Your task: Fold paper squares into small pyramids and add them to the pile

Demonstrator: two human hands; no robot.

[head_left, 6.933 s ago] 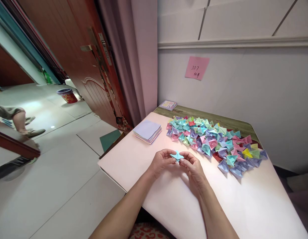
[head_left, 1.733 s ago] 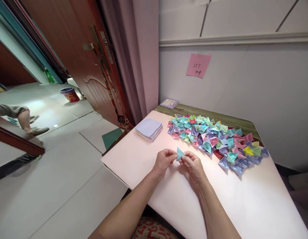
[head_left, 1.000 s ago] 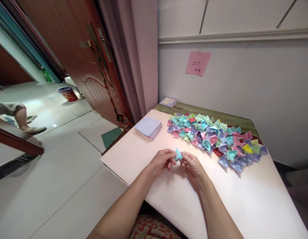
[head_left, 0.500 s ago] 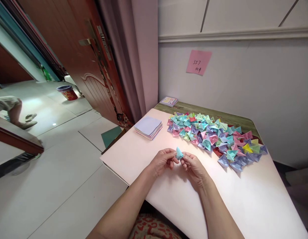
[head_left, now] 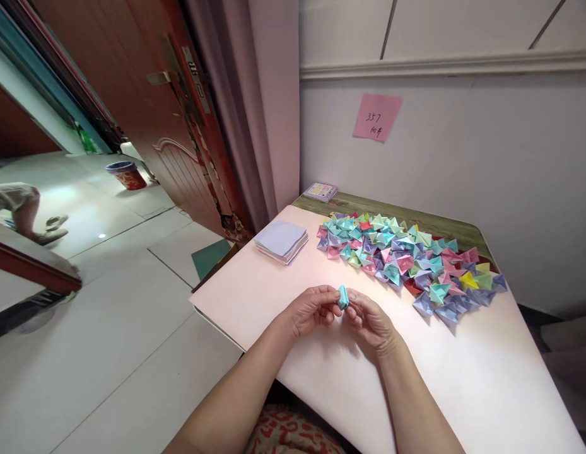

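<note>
— Between your fingertips, what is pinched?
— A small folded light-blue paper piece: your left hand and right hand both clamp it, just above the pale pink tabletop.
— And beyond your right hand?
— A heap of colourful folded paper shapes; the stack of pastel paper squares lies beyond your left.

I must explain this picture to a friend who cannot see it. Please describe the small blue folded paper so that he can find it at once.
Start at the pale table under the pink note on the wall. Near its front edge, the left hand and right hand pinch the small blue folded paper between their fingertips. It alone is held up, apart from the colourful pile of folded papers.
</note>
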